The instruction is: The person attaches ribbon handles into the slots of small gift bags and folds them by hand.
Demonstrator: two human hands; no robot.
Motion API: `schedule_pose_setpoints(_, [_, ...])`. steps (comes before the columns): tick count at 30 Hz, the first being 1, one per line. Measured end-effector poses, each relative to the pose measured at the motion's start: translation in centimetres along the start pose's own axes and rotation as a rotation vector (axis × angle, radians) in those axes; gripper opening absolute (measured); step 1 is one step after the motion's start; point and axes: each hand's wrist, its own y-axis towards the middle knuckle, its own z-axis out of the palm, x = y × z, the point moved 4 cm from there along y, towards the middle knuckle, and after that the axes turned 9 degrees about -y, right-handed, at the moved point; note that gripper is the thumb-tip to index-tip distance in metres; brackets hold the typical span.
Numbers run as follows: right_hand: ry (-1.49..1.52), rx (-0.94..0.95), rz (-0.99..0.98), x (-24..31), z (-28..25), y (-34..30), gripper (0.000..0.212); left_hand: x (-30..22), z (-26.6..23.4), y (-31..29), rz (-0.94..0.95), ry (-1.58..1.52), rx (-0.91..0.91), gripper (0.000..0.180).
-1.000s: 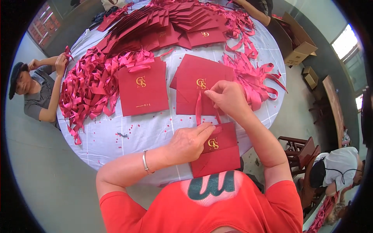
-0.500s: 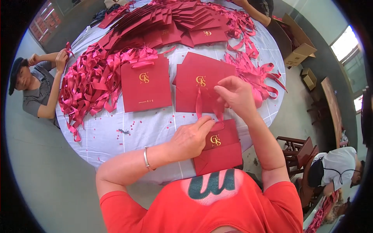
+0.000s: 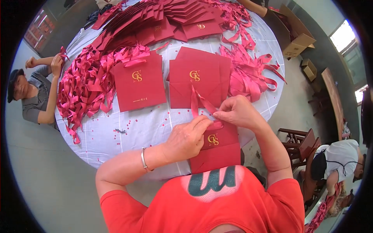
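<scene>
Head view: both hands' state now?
Left hand: at top of red rectangular paper bag; grip cannot be told.
Right hand: closed, pinching flat, glossy pink-red ribbon.

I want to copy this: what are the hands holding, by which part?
The left hand seems to hold the red bag at its top edge, partly hidden. The right hand pinches the pink ribbon by its right strand.
</scene>
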Motion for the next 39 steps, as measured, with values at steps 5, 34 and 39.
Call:
schedule_pose_setpoints(5, [0.204, -0.117, 0.066, -1.2, 0.9, -0.2, 0.024, 0.0, 0.1, 0.0, 0.003, 0.015, 0.027, 0.043])
schedule_pose_setpoints(34, [0.742, -0.230, 0.289, -3.0, 3.9, -14.5, 0.019, 2.3, -3.6, 0.1, -0.395, 0.027, 0.143, 0.022])
schedule_pose_setpoints(39, [0.552, -0.744, 0.121, -1.0, -4.6, -12.5, 0.013, 1.1, -4.1, 1.2, -0.671, -0.316, 0.187, 0.027])
